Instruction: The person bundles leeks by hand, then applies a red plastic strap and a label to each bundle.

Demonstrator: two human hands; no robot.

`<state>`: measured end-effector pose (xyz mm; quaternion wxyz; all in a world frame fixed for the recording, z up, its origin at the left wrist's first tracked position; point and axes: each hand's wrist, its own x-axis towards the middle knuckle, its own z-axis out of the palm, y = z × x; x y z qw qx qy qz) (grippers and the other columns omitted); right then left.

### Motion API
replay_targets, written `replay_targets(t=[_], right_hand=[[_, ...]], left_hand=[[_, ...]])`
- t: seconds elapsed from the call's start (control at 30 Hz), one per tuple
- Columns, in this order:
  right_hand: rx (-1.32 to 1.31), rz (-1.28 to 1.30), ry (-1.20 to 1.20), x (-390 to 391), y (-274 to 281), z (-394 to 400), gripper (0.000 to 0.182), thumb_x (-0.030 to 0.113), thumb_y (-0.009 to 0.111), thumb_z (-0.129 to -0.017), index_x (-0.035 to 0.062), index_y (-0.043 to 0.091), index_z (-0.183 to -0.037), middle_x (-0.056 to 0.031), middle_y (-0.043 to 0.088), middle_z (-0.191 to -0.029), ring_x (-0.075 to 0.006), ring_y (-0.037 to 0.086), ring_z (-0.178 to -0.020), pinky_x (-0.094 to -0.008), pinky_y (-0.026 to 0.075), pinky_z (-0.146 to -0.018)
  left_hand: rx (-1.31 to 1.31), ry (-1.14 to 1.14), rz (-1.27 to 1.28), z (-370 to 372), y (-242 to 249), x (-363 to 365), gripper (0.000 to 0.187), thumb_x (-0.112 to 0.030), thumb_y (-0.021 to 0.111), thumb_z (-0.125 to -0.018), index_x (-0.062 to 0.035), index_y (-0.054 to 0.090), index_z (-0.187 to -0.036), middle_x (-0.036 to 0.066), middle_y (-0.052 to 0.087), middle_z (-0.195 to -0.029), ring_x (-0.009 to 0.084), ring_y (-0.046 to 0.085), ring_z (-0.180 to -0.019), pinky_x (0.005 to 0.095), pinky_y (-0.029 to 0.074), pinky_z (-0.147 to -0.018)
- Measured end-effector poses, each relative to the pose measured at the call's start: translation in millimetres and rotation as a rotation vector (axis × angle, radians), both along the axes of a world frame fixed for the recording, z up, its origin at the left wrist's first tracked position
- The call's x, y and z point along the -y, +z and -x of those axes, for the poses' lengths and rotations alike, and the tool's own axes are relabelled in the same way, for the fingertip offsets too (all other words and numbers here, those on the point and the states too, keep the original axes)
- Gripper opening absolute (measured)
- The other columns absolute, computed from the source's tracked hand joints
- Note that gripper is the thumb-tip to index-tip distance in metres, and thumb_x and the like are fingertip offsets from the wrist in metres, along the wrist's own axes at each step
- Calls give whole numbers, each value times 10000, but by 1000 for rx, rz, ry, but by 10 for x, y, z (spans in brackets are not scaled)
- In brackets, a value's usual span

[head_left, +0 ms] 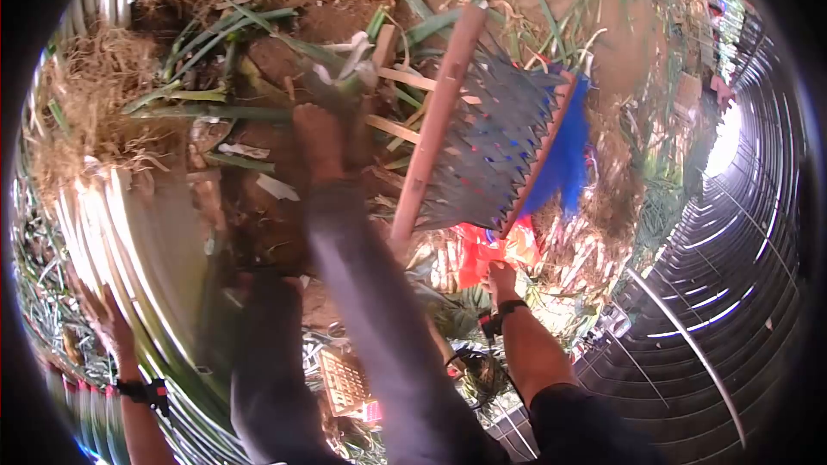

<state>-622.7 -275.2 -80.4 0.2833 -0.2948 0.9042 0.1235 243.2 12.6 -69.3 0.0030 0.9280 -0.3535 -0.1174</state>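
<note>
- Right hand, a black band at its wrist, is pinched around the lower edge of an orange-red plastic sheet.
- Just above that sheet sits a spiked board, its wooden handle slanting along the side away from the blue cloth.
- Left hand, well apart from the board, shows spread fingers beside a pale curved metal wall.
- Beyond the board's handle lie green leaves and dry straw.

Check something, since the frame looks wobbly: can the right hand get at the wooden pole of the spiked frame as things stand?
Probably yes. The right hand is at the orange plastic just under the spiked frame, and nothing seems to block the way to the wooden pole.
</note>
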Motion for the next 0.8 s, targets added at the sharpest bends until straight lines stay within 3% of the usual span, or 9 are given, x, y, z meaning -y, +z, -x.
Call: replay_targets(t=[0.03,0.1,0.17,0.23,0.27,0.33,0.5,0.63,0.8], right_hand=[[-77,43,107,-182,-200,419,336,293,698,-928,43,694,-1151,-173,765,-1027,-353,742,-968,-461,583,-869],[-130,33,100,36,21,325,362,287,683,-912,14,701,-1150,-252,745,-1153,-382,729,-1068,-461,564,-927],[-304,131,405,363,290,57,374,281,699,-914,25,688,-1185,-220,749,-1112,-377,723,-1051,-457,561,-914],[-302,101,412,614,396,52,471,264,768,-893,49,624,-1286,-164,719,-1053,-376,700,-1023,-486,543,-907],[-354,84,441,703,392,72,512,275,785,-885,51,600,-1307,-167,717,-1080,-375,696,-1041,-490,534,-928],[-371,74,441,877,363,62,583,296,819,-868,55,560,-1330,-175,703,-1146,-374,683,-1088,-493,520,-963],[-431,-20,524,1170,320,-112,639,330,889,-809,7,592,-1274,-251,702,-1233,-418,677,-1164,-489,530,-995],[-522,-262,617,1327,228,-94,538,460,763,-881,35,701,-1206,-256,742,-1145,-444,711,-1065,-541,553,-910],[-527,-316,873,1162,530,111,316,383,661,-968,125,764,-1118,-204,754,-1059,-416,724,-1007,-535,574,-858]], left_hand=[[-24,-22,97,33,44,134,747,-479,461,-1109,-49,234,-1675,209,234,-1734,351,215,-1609,467,167,-1305],[-92,72,82,-151,-107,-238,697,-422,454,-1123,-50,243,-1673,182,234,-1741,337,207,-1612,446,174,-1307],[-95,46,61,-255,-136,-349,682,-406,451,-1129,-48,245,-1672,180,236,-1740,343,211,-1611,448,180,-1306],[61,-388,-24,-487,-218,-625,671,-405,441,-1137,-55,245,-1675,175,221,-1745,332,198,-1615,439,158,-1311],[-103,-90,79,-463,-286,-677,663,-407,431,-1140,-63,247,-1677,173,221,-1746,328,195,-1617,437,156,-1311],[-113,24,60,-433,-238,-655,667,-426,416,-1142,-73,243,-1680,167,226,-1745,318,189,-1619,438,155,-1311],[-173,47,69,-447,-201,-597,668,-427,419,-1140,-63,255,-1675,171,235,-1743,330,196,-1616,438,154,-1309],[-111,4,113,-301,-107,-341,675,-428,431,-1135,-57,258,-1672,181,236,-1740,337,202,-1613,441,159,-1307],[-67,-10,78,-114,-93,-156,685,-430,446,-1130,-49,262,-1668,194,238,-1737,346,208,-1610,444,165,-1305]])
